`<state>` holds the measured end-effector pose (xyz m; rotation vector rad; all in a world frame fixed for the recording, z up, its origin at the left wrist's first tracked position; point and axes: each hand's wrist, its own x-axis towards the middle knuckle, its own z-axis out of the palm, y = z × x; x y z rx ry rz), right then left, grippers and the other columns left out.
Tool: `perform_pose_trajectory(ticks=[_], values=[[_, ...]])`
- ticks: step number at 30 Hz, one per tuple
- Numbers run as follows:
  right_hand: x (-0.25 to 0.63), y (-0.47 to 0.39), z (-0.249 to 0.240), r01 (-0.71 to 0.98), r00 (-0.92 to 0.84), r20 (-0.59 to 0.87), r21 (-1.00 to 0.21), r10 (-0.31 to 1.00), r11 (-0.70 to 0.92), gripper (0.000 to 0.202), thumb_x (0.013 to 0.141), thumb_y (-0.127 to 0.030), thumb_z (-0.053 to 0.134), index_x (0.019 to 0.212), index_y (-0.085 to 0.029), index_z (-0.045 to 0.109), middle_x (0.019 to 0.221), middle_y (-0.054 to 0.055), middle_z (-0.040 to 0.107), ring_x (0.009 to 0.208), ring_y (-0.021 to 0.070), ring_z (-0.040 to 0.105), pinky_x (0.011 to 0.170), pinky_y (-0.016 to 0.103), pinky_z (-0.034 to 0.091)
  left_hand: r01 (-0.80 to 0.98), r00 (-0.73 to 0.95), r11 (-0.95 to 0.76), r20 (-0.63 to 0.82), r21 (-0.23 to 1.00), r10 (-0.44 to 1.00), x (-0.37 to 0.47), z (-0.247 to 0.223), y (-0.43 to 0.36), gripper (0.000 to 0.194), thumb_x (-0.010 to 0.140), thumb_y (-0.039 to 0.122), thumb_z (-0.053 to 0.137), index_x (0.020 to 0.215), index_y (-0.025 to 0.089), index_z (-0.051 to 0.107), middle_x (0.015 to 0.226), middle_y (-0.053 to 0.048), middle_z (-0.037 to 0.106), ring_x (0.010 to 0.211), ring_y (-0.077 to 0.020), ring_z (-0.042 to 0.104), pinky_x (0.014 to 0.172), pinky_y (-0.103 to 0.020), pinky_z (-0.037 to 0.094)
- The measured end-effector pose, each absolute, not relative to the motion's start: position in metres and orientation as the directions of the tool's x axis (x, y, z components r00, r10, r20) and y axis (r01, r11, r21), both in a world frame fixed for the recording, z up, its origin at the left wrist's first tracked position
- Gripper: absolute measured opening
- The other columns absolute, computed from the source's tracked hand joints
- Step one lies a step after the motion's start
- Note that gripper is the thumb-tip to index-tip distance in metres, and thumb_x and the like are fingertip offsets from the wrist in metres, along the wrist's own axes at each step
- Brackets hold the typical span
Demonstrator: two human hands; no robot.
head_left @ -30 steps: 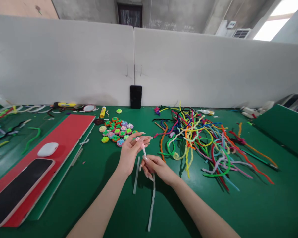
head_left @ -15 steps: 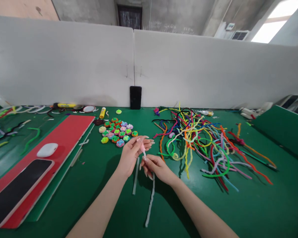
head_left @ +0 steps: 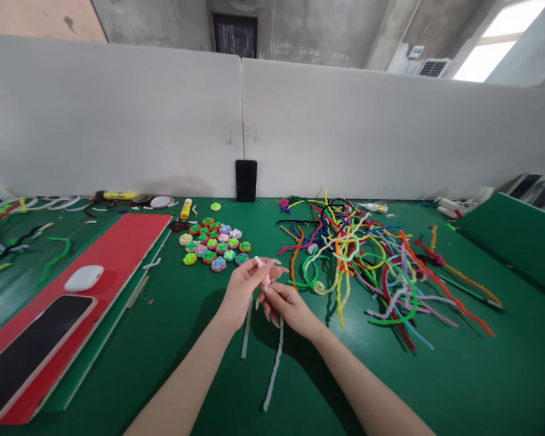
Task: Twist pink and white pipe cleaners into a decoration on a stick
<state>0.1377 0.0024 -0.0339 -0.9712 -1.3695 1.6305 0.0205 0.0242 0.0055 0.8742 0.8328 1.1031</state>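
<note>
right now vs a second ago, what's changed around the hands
The left hand has moved in closer to the right hand, around the small pink piece. The free end of the hanging white strand has shifted slightly left and up in the picture. Nothing was visibly picked up or let go. The flower-shaped pieces and tangled colored strands stayed put.

Your two hands [head_left: 240, 292] [head_left: 292, 309] are holding one pink piece [head_left: 266, 280] and one pale strand [head_left: 275, 363]; two phones [head_left: 246, 180] [head_left: 35, 357] are resting, one at the back edge of the surface [head_left: 481, 387], one toward its near left corner.
</note>
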Motion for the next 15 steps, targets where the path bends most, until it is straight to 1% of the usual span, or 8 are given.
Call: perform_pose_trajectory(ticks=[3,5,7,9,12,15], values=[[0.139,0.001,-0.030,-0.140,-0.442,-0.075,-0.978,0.894,-0.152,0.036,0.080,-0.050,0.044,0.080,-0.015,0.051,0.051,-0.005,0.048,0.036,0.0045,0.043,0.035,0.015,0.035,-0.384,0.184,0.197,-0.134,0.902,0.974,0.018,0.003,0.028,0.024,0.073,0.029,0.060,0.090,0.013,0.061,0.085,-0.008,0.068,0.088,-0.0186,0.062,0.079,-0.027,0.046],[0.140,0.000,-0.027,-0.167,-0.492,-0.071,-0.971,0.868,-0.174,0.034,0.078,-0.048,0.049,0.091,-0.015,0.051,0.057,-0.004,0.050,0.042,0.0054,0.046,0.039,0.016,0.039,-0.434,0.137,0.178,-0.131,0.883,0.982,0.016,0.002,0.031,0.024,0.073,0.029,0.060,0.091,0.013,0.061,0.090,-0.009,0.067,0.090,-0.0183,0.061,0.083,-0.028,0.044],[0.141,0.000,-0.026,-0.170,-0.534,-0.078,-0.966,0.842,-0.197,0.037,0.077,-0.047,0.052,0.096,-0.016,0.050,0.062,-0.003,0.051,0.045,0.0056,0.047,0.041,0.017,0.040,-0.484,0.105,0.158,-0.122,0.861,0.987,0.013,0.001,0.034,0.024,0.073,0.028,0.061,0.092,0.014,0.061,0.092,-0.009,0.067,0.091,-0.0185,0.061,0.086,-0.030,0.043],[0.141,0.000,-0.027,-0.158,-0.547,-0.086,-0.966,0.832,-0.204,0.037,0.078,-0.048,0.049,0.095,-0.015,0.051,0.062,-0.003,0.051,0.043,0.0045,0.044,0.038,0.015,0.035,-0.510,0.097,0.136,-0.100,0.849,0.990,0.012,0.000,0.036,0.025,0.072,0.027,0.062,0.092,0.013,0.061,0.092,-0.009,0.067,0.092,-0.0188,0.060,0.089,-0.032,0.041],[0.140,0.001,-0.029,-0.158,-0.528,-0.070,-0.971,0.846,-0.179,0.037,0.081,-0.049,0.044,0.090,-0.014,0.051,0.058,-0.004,0.049,0.039,0.0028,0.036,0.034,0.015,0.024,-0.496,0.105,0.119,-0.077,0.860,0.992,0.013,0.000,0.036,0.025,0.071,0.027,0.063,0.091,0.014,0.061,0.090,-0.008,0.067,0.093,-0.0195,0.060,0.090,-0.033,0.040],[0.139,0.002,-0.028,-0.173,-0.495,-0.052,-0.972,0.867,-0.157,0.035,0.081,-0.049,0.044,0.086,-0.015,0.050,0.055,-0.005,0.046,0.038,0.0027,0.032,0.035,0.016,0.022,-0.433,0.120,0.118,-0.072,0.894,0.990,0.015,0.000,0.033,0.022,0.071,0.029,0.062,0.088,0.014,0.061,0.087,-0.007,0.067,0.094,-0.0206,0.060,0.086,-0.033,0.042]])
